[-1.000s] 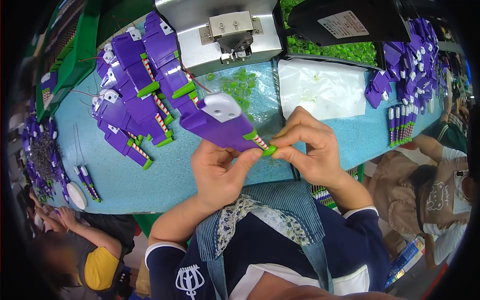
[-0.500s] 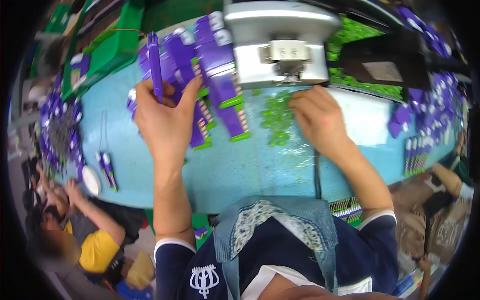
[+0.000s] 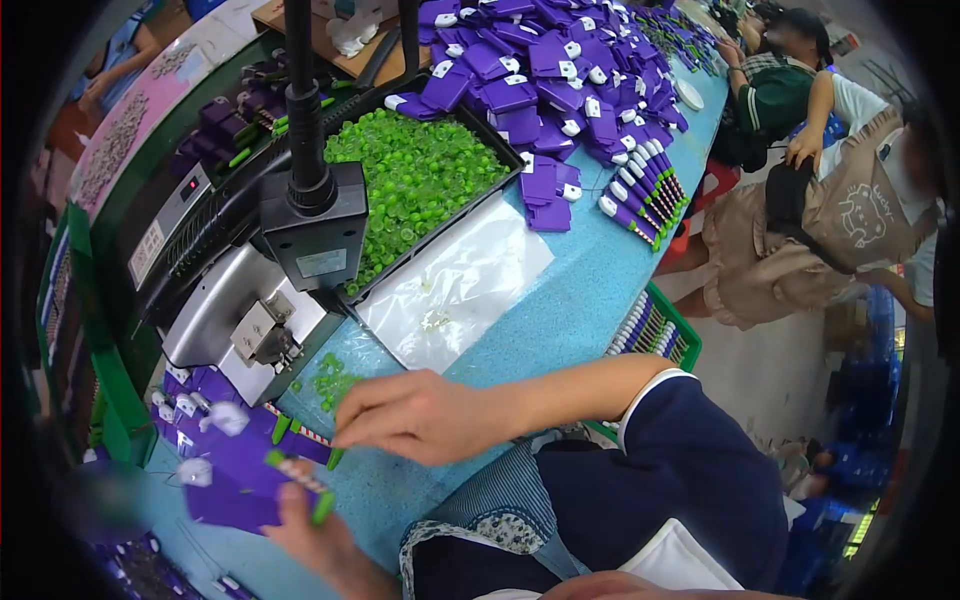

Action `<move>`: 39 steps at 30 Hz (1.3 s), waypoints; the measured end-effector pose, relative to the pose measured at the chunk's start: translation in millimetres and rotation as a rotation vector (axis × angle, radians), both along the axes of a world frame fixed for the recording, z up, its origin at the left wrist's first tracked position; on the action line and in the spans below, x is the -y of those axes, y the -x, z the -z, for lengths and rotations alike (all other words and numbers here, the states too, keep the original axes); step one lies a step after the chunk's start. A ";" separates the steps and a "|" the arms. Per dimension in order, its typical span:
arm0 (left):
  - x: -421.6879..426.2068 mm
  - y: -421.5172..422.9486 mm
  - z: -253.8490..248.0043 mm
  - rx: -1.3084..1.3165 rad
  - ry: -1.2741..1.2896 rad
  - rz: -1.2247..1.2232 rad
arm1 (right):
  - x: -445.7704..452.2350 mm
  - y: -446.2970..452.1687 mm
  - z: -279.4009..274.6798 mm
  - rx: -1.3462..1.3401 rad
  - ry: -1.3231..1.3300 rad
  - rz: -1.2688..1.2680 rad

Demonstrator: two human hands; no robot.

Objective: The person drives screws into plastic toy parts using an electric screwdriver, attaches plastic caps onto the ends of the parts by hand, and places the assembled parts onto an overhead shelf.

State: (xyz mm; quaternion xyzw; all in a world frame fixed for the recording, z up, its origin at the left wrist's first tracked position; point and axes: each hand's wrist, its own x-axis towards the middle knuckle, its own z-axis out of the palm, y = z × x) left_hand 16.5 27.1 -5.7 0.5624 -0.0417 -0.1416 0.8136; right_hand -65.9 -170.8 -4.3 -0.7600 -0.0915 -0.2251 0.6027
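Observation:
My left hand [image 3: 312,535] is closed on the edge of a flat purple plastic piece [image 3: 235,485] with bright green ends and a red-and-white striped edge. Motion blurs that piece. My right hand [image 3: 430,415] is closed, its fingertips pressed together just above and right of the held piece. Whatever lies between those fingertips is hidden. Beside them a small pile of green plastic bits [image 3: 332,380] lies on the blue table [image 3: 540,320]. More purple pieces [image 3: 200,385] lie partly covered at the foot of the metal machine [image 3: 255,325].
Behind the machine stands a black tray [image 3: 510,160] full of green bits, with a dark lamp-like head [image 3: 315,235] over its near side. A clear plastic sheet [image 3: 460,290] lies before it. Purple parts [image 3: 540,80] are heaped beyond. Another person [image 3: 830,200] stands at right.
The camera view has swung to the right. My left hand now has a flat purple piece facing the camera, where a thin purple part showed edge-on before. My hands are closer together.

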 end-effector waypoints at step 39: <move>36.2 42.2 19.5 0.116 -0.175 0.280 | 57.8 33.2 8.6 -0.262 0.432 0.414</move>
